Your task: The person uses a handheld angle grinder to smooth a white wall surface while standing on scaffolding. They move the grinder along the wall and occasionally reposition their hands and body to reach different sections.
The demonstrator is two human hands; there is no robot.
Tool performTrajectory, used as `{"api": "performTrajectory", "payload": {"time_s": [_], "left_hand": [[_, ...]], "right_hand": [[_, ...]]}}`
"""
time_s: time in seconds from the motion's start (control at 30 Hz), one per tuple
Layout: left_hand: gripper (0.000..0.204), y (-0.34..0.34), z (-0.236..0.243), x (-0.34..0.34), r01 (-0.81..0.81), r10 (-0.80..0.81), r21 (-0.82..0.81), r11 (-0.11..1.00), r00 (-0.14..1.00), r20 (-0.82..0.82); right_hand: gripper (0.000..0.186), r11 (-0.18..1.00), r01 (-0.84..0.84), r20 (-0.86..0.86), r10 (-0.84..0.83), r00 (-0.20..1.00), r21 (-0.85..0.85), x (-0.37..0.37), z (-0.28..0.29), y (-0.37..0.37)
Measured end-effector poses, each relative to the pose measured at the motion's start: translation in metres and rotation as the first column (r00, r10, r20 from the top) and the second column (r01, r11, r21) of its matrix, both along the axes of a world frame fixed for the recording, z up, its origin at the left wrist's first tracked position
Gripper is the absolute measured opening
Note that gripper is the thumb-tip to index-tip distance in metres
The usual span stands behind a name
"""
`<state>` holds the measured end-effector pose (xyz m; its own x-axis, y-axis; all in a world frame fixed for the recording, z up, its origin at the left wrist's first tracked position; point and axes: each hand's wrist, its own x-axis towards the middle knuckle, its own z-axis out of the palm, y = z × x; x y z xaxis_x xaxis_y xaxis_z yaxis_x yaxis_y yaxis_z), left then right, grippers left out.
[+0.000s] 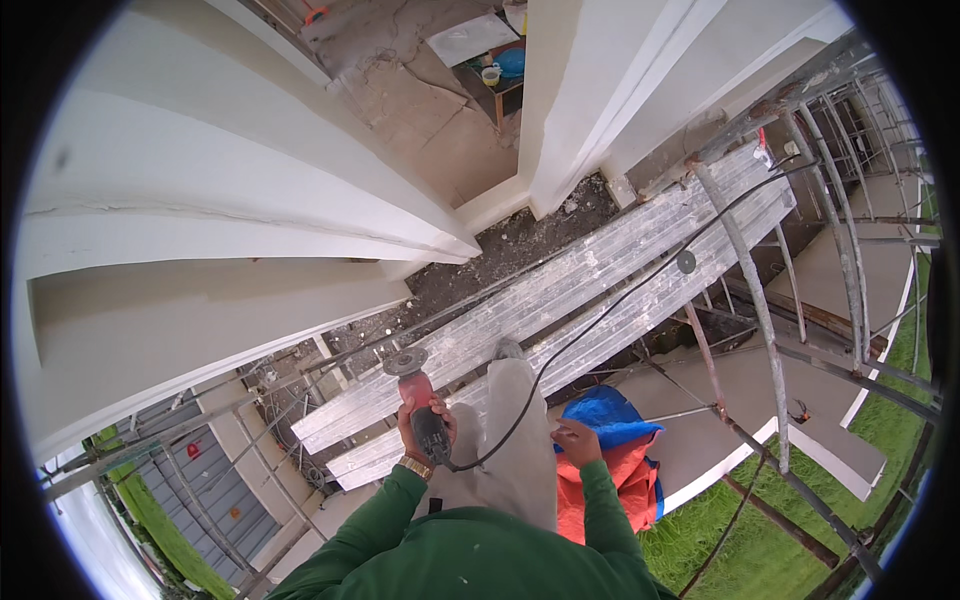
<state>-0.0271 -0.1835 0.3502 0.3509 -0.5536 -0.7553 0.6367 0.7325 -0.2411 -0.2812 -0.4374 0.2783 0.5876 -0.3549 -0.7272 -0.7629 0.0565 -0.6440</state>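
Note:
My left hand (428, 428) is closed on a red and black angle grinder (415, 390) with a disc at its far end, held over a whitish, worn scaffold plank (335, 417). A black cord (630, 290) runs from the tool's rear across my light trousers and along the planks to the upper right. My right hand (577, 440) is beside my right thigh, its fingers slightly bent and apart, with nothing visible in them. A small dark disc (686, 262) lies on the outer plank.
Scaffold tubes (745, 260) stand at the right. A white wall (200, 150) and pillar frame an opening with a small table (500, 90). Blue and red tarpaulins (600, 480) hang by my right side, with grass (720, 540) beyond. Grey corrugated sheeting (200, 490) is at the lower left.

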Motion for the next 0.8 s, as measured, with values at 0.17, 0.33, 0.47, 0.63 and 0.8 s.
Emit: {"api": "performTrajectory", "payload": {"time_s": [0.17,0.33,0.47,0.63,0.8], "left_hand": [[0.041,-0.034,0.072,0.015,0.031,-0.038,-0.099,0.995,0.997,-0.069],[0.041,-0.073,0.113,0.050,0.255,-0.268,-0.131,0.958,0.959,-0.092],[0.042,-0.113,0.137,0.068,0.370,-0.378,-0.156,0.916,0.925,-0.023],[0.040,-0.160,0.134,0.096,0.433,-0.451,-0.214,0.876,0.892,-0.038],[0.037,-0.213,0.134,0.104,0.410,-0.435,-0.199,0.890,0.895,-0.102]], "right_hand": [[0.048,0.949,0.263,-0.042,-0.259,0.965,0.173,-0.075,0.037,0.006],[0.042,0.900,0.436,-0.014,-0.436,0.900,0.011,-0.106,0.078,-0.014],[0.036,0.769,0.549,0.113,-0.545,0.831,-0.328,-0.051,0.155,-0.084],[0.030,0.531,0.361,0.334,-0.151,0.931,-0.767,0.050,0.299,-0.232],[0.035,-0.089,0.304,0.295,0.103,0.950,-0.949,0.142,0.553,-0.375]]}}
